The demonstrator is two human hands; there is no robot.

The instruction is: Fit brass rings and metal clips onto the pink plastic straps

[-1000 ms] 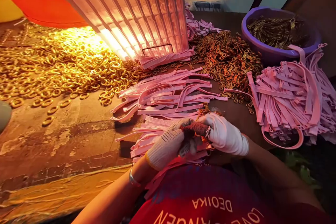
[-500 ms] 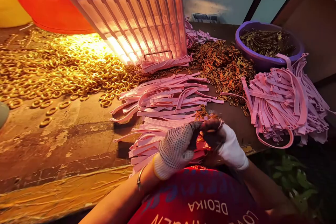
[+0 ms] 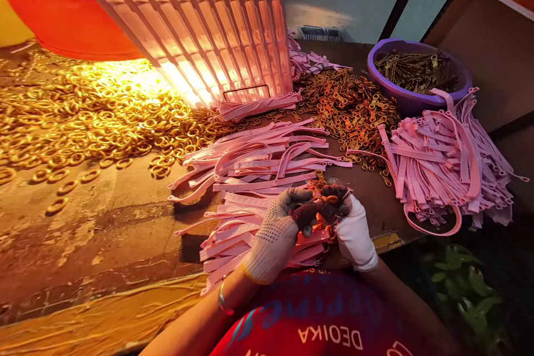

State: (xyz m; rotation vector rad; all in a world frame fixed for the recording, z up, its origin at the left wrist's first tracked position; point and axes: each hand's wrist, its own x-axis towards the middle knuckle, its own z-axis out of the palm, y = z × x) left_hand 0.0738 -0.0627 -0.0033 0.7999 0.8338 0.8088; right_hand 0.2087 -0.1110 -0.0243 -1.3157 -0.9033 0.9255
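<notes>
My left hand (image 3: 278,233), in a dotted knit glove with dark fingertips, is curled closed in front of my body. What its fingers pinch is hidden. My right hand (image 3: 354,229), in a white glove with dark fingers, meets it fingertip to fingertip. A small gold-coloured ring (image 3: 331,199) shows between the right fingers. Beneath and beside both hands lie pink straps (image 3: 240,228) with small end loops. A few orange-lit metal pieces (image 3: 319,181) sit just beyond the fingertips.
Gold rings (image 3: 104,105) spread across the table's left. Metal clasps (image 3: 350,111) are heaped behind my hands. A purple basin (image 3: 411,97) of metal pieces and a pile of pink straps (image 3: 450,161) stand right. A ribbed translucent panel (image 3: 200,22) and red basket (image 3: 70,16) stand at the back.
The view has shifted a little, so the table's things appear farther left. My left fingers have curled lower against the right ones, and the ring now shows between my right fingers.
</notes>
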